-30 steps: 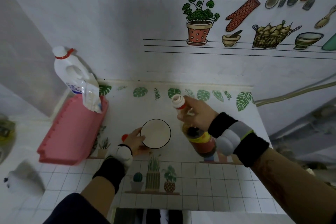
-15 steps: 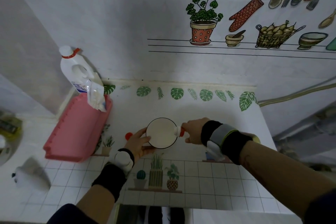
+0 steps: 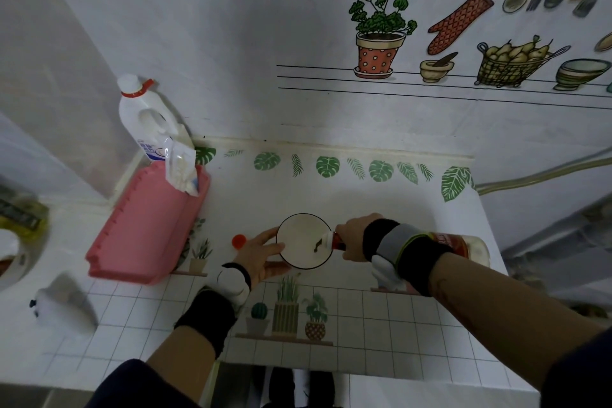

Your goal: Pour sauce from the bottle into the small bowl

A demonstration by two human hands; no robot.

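A small white bowl [image 3: 299, 237] with a dark rim stands on the counter's middle. My left hand [image 3: 261, 257] grips its left side. My right hand [image 3: 352, 237] holds the sauce bottle [image 3: 463, 247] tipped on its side, neck over the bowl's right rim. The bottle has a red and yellow label, and my wrist hides most of it. A thin dark stream of sauce [image 3: 317, 244] drops from the spout into the bowl. The bottle's red cap [image 3: 238, 241] lies on the counter just left of my left hand.
A pink plastic box [image 3: 145, 225] lies left of the bowl, with a wrapped packet [image 3: 180, 169] on it. A white jug [image 3: 145, 122] stands behind it against the wall. The counter's front edge [image 3: 364, 371] is near my body. A sink edge [image 3: 20, 262] shows far left.
My right hand lowered the bottle from nearly upright to lying sideways with its spout over the bowl's rim, and sauce now runs out. The left hand stayed on the bowl.
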